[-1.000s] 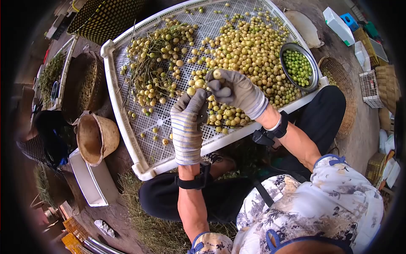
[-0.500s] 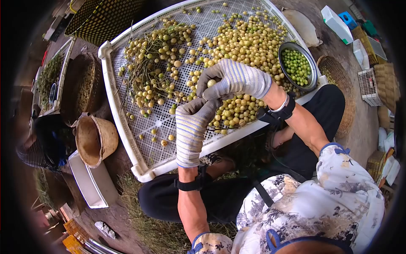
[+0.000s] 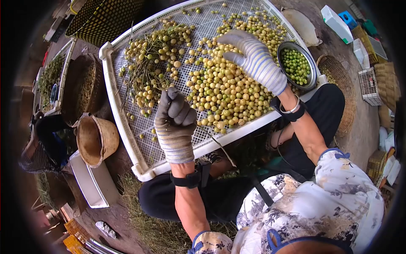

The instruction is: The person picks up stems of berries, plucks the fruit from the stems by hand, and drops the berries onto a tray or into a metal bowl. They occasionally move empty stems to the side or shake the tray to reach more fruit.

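Both hands wear striped knit gloves with grey fingers. My left hand (image 3: 175, 122) is closed over the front part of a white perforated tray (image 3: 122, 122), with a thin bare stem (image 3: 220, 146) sticking out from its lower right side. To the right, my right hand (image 3: 253, 57) has thumb and fingers apart above a heap of round yellowish fruits (image 3: 232, 95), and nothing shows between them. Behind my left hand lies a tangle of stems with fruits on them (image 3: 158, 51). A metal bowl (image 3: 314, 78) of green fruits (image 3: 295, 67) sits at the tray's right side.
An empty-looking tan bucket (image 3: 96, 139) and a white bin (image 3: 95, 186) stand left of the tray. A woven basket (image 3: 347, 101) is on the right. Dry stalks (image 3: 148, 207) lie on the floor beside my legs. Another person (image 3: 38, 154) sits at far left.
My hands have parted from their pinch together. My left hand has moved left and closed with the stem; my right hand has moved up and right and opened.
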Action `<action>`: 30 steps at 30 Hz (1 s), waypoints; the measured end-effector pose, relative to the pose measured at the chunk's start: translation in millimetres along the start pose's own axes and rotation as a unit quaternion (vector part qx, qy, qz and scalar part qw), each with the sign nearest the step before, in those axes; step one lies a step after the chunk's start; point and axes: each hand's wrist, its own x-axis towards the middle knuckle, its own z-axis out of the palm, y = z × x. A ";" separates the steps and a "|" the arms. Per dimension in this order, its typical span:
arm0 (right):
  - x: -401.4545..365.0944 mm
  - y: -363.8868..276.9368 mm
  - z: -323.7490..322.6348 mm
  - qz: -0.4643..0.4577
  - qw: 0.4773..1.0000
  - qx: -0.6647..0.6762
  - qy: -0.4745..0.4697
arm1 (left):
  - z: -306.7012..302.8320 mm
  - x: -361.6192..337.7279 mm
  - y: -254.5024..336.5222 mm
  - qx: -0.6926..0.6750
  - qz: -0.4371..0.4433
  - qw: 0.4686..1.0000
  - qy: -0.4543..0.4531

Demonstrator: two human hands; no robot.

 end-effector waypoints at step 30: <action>-23.1 -70.1 -22.3 0.256 0.784 0.520 -0.222 | 6.8 -28.3 47.4 -0.037 0.126 0.991 0.028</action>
